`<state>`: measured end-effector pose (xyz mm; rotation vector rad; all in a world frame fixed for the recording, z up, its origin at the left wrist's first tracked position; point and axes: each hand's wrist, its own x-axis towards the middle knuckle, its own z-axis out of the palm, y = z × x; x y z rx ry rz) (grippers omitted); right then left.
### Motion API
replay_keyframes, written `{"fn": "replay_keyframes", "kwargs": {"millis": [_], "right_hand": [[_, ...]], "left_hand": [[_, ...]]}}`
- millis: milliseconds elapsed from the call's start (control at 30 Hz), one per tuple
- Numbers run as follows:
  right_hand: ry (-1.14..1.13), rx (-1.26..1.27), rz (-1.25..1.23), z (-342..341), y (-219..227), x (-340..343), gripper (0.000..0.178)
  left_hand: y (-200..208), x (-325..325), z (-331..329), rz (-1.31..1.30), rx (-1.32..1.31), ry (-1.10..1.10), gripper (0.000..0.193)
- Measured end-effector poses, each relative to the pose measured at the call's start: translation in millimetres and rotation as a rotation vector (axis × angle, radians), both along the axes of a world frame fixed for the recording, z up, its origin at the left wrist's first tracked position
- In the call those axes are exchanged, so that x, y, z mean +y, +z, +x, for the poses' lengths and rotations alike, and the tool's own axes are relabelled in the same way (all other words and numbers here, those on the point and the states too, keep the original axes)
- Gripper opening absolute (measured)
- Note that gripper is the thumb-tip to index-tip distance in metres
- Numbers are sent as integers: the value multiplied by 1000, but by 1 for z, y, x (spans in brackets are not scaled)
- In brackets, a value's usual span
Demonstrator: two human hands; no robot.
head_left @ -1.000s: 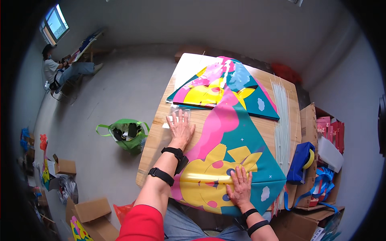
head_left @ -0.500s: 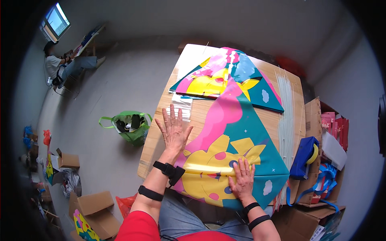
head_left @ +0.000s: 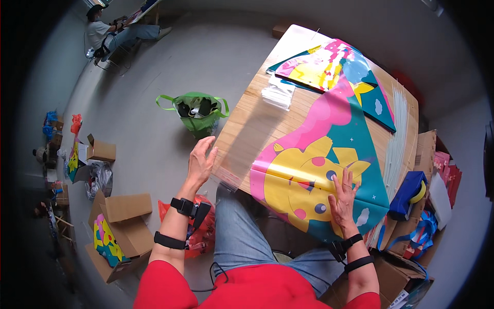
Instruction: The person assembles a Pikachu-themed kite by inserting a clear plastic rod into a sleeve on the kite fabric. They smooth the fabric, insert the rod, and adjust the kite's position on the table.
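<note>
A triangular printed kite sheet [head_left: 303, 175], pink, teal and yellow with a cartoon figure, lies across the near part of the table. My right hand [head_left: 343, 203] rests flat on it with fingers apart. At the table's left edge is my left hand [head_left: 202, 160], fingers loosely bent and slightly apart, with nothing visible in them. Beside it a long clear plastic sleeve [head_left: 247, 136] lies along the wood, its near end at the table's edge. The sleeve runs back to a small pile of white and clear plastic bags [head_left: 278, 93].
A stack of similar kites [head_left: 314, 67] occupies the far side of the wooden table [head_left: 303, 110]. Thin white rods [head_left: 399, 134] line its right side, near a blue tape dispenser [head_left: 408, 195]. On the floor are a green bag [head_left: 198, 121] and cardboard boxes [head_left: 128, 211]. Another person [head_left: 103, 33] sits far left.
My left hand has moved left and nearer, from over the table to its edge. The clear sleeve now stretches along the table's left side. My view has turned leftward; the right hand stays on the kite.
</note>
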<state>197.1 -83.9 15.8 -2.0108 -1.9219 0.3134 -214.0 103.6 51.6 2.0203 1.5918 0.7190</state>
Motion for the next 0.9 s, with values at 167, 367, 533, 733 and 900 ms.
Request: {"fn": "replay_keyframes", "kwargs": {"millis": [167,367,533,733,900], "right_hand": [[36,100,120,2,61,37,34],[-11,596,92,2,91,226,17],[-83,484,68,-9,72,404,24],[-288,87,5,-8,15,531,38],[-563,-50,-226,-35,23,566,39]], "left_hand": [[-17,48,19,-128,-129,45,36],[-71,99,55,177,232,6,50],[-70,87,73,76,145,39,49],[-61,91,73,39,136,-5,50],[-53,92,68,-2,170,-22,52]]}}
